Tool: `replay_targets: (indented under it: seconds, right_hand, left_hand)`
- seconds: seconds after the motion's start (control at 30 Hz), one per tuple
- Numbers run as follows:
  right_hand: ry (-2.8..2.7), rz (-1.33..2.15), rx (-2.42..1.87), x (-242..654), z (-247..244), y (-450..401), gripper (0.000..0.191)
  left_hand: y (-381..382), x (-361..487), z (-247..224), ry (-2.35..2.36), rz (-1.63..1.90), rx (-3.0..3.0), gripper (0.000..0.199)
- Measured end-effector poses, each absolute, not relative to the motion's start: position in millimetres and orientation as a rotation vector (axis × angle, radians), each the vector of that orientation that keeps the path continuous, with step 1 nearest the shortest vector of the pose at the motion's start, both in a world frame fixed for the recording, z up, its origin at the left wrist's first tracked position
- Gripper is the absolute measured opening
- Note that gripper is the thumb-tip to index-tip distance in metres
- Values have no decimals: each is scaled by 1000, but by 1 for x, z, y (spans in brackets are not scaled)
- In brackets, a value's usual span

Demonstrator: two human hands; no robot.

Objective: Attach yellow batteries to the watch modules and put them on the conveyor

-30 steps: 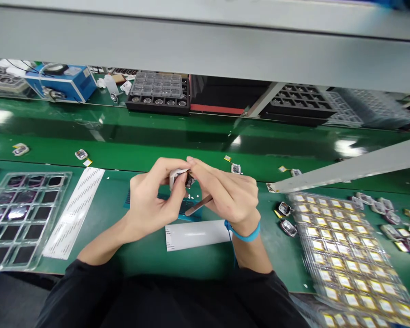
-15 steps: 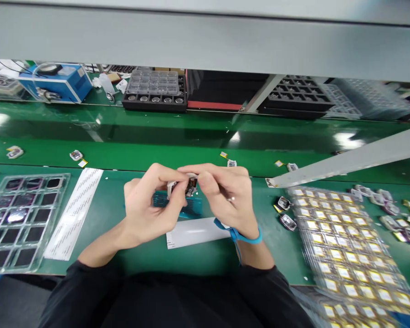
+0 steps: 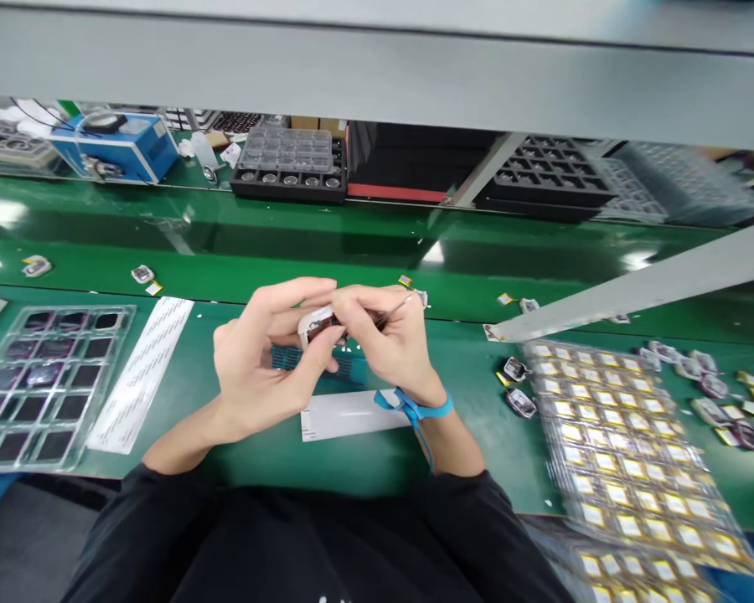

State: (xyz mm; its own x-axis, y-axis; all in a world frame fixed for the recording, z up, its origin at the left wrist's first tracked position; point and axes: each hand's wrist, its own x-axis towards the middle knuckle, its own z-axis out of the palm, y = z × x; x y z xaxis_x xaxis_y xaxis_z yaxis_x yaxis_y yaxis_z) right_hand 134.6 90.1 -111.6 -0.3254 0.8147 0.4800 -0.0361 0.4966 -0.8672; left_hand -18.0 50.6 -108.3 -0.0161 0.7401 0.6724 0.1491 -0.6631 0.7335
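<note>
My left hand (image 3: pixel 270 356) is closed on a small white watch-like housing (image 3: pixel 316 322), its dark inside partly showing between thumb and fingers. My right hand (image 3: pixel 383 335) meets it from the right, thumb and fingertips pinched at the housing's edge. A thin dark pointed tool (image 3: pixel 386 316) lies in the right hand, one end sticking out to the upper right; its other end is hidden by the fingers. Round the right wrist is a blue strap (image 3: pixel 431 409). Beneath the hands lie a teal ribbed mat (image 3: pixel 345 373) and a white strip (image 3: pixel 345 416).
At left are a clear tray of dark screens (image 3: pixel 50 385) and a printed white strip (image 3: pixel 142 373). Stacked trays of yellow-edged batteries (image 3: pixel 628 444) stand at right, beside loose housings (image 3: pixel 710 385). A slanting white post (image 3: pixel 634 289) crosses the right side; a shelf hangs overhead.
The housing has tilted and shifted slightly left in my left hand. My right hand has turned and moved left, and the thin tool now shows between its fingers.
</note>
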Motion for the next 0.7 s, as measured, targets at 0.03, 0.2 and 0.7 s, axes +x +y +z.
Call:
replay_targets:
  seconds: [0.03,0.2,0.7]
  right_hand:
    - [-1699,989,-676,137,-110,86,48]
    - [-1683,510,-837,161,-102,64,71]
    - [-1345,1567,-1180,161,-281,-12,51]
  left_hand:
    - [48,-20,-107,917,1698,1827,26]
    - [26,-40,-130,940,1400,1882,9]
    - [-64,-57,-279,1346,978,2228,17]
